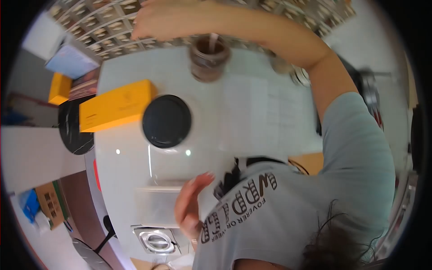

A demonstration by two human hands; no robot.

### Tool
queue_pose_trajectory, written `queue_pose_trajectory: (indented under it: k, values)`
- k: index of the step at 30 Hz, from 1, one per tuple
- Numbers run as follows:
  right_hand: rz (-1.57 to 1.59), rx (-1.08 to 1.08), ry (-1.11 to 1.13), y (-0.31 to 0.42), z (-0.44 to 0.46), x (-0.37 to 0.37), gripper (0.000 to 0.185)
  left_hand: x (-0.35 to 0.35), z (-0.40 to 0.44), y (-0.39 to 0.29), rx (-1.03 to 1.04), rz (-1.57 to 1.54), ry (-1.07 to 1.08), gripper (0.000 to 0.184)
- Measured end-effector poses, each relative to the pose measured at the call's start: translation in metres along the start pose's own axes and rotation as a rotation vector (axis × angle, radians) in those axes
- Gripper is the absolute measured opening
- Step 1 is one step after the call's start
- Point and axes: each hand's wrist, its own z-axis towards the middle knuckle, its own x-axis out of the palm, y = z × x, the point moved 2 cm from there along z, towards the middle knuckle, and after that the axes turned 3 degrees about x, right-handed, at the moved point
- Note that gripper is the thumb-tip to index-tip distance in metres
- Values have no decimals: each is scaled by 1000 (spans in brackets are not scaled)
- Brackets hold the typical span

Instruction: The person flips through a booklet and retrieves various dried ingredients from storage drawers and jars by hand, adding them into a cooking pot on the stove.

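My right arm stretches across the top of the view, and my right hand [166, 20] hangs in front of the patterned wall. It is blurred and its fingers are partly out of sight, so I cannot tell whether it holds anything. Below the forearm stands a glass jar [208, 67] with brown contents and a pale stick or handle rising from it. My left hand [191, 204] is near my shirt at the table's near side, fingers and thumb apart, nothing visible in it. Beside it are a clear plastic container [159, 207] and a metal container with a lid [157, 241].
On the white table [121, 175] lie a long yellow box [117, 105], a round black lid or disc [167, 120] and printed white sheets [270, 112]. Small jars [299, 76] stand at the right. A black stool seat [76, 126] and a cardboard box [49, 204] are at the left.
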Motion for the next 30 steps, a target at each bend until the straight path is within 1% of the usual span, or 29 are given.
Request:
queue_pose_trajectory:
  k: [1,2,4,6,8,9,10,11,12,13,14,15,16,18,19,21,22,24,25,27,30]
  values:
    - [33,40,33,1,-42,-18,24,18,11,8,-121,27,97,61]
    - [150,204,207,1,-83,-35,24,36,21,18,-233,58,194,56]
    - [376,507,534,1,-164,-54,24,60,31,56,-372,319,443,52]
    - [501,781,145,17,-258,12,27,81,26,112,-383,619,639,46]
    - [535,844,-111,47,-319,18,18,100,14,159,-227,837,722,45]
    - [589,959,-94,65,-348,26,19,104,7,182,-254,852,736,45]
    - [639,1066,-78,83,-376,35,19,109,3,203,-114,958,757,45]
    - [694,1188,9,101,-402,46,20,113,0,216,33,1067,776,44]
    - [751,1312,94,123,-427,58,21,116,-2,223,18,1095,794,44]
    - [771,1325,74,148,-450,74,21,122,-2,228,134,1181,823,44]
    - [674,1321,-59,174,-474,89,25,127,-3,235,254,1257,849,43]
    - [578,1316,-179,197,-494,96,31,125,-8,246,330,1283,841,44]
    - [595,1326,-178,214,-509,98,31,126,-14,251,314,1291,853,44]
    - [577,1243,-2,239,-532,101,46,130,-24,259,364,1285,870,44]
    - [594,1244,0,247,-540,102,46,131,-32,264,348,1292,874,44]
    - [502,1156,109,261,-551,109,52,131,-47,272,311,1355,798,38]
    - [521,1158,106,263,-553,111,52,133,-54,273,297,1368,803,38]
    - [436,1099,149,252,-554,116,53,140,-61,273,322,1407,709,46]
    - [408,1091,186,246,-554,120,53,143,-64,273,318,1417,711,46]
    - [392,1073,171,236,-552,126,52,149,-69,272,310,1446,674,48]
    - [379,1054,157,231,-553,128,50,154,-74,276,313,1455,685,49]
